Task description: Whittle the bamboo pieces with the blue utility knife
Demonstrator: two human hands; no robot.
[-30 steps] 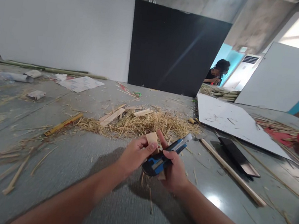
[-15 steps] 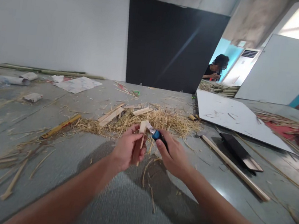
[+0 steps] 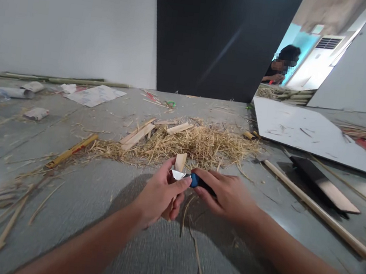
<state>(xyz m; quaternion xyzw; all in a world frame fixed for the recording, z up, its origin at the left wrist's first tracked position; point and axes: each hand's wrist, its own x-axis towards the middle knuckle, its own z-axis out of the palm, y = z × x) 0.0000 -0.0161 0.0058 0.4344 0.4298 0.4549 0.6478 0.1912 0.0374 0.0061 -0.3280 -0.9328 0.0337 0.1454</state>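
Observation:
My left hand point(image 3: 164, 193) is closed round a short pale strip of wood or bamboo point(image 3: 180, 161), whose top end sticks up above the fingers. In my right hand point(image 3: 223, 191) is a knife with a blue and black handle point(image 3: 195, 180). Its bright blade point(image 3: 177, 175) points left and lies across the strip, just below the top end. My left thumb rests close to the blade and the front of the handle. Beyond both hands lies a heap of straw-coloured shavings point(image 3: 202, 142) on the grey floor, with a few flat split pieces point(image 3: 138, 136) on it.
A yellow ruler-like strip point(image 3: 72, 151) lies left; thin strips point(image 3: 11, 226) lie nearer. On the right are a long pale stick point(image 3: 318, 208), a black-and-wood piece point(image 3: 324, 187) and a white board point(image 3: 314, 136). A person point(image 3: 282, 64) is behind the black panel point(image 3: 216, 38).
The knife blade has moved from beside the strip's top to across it, and my right hand has turned more sideways. My left thumb now reaches to the knife. The view has tilted down.

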